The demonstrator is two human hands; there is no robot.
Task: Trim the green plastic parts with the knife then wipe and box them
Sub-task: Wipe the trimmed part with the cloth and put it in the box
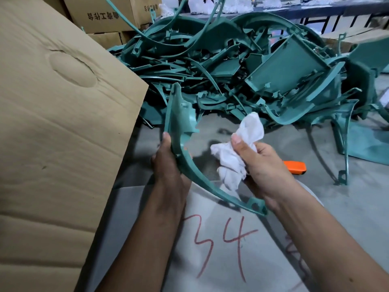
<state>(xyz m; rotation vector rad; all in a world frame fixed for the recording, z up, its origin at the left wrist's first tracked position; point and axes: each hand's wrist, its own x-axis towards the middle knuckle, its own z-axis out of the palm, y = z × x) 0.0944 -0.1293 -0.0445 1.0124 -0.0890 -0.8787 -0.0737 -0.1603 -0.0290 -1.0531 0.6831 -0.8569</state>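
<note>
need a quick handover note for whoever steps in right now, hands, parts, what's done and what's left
Left hand: grips the curved green part near its wide upper end, holding it up over the grey table.
Right hand: grips a crumpled white cloth, close to the part's inner edge; contact is not clear.
Knife: orange, lying on the table behind the right hand, not in use.
Pile of green parts: heaped at the back of the table.
Cardboard box: at the left, inside hidden.
Done: this part appears to be at the wiping stage.
Left: finish wiping, box it, then work through the pile.
</note>
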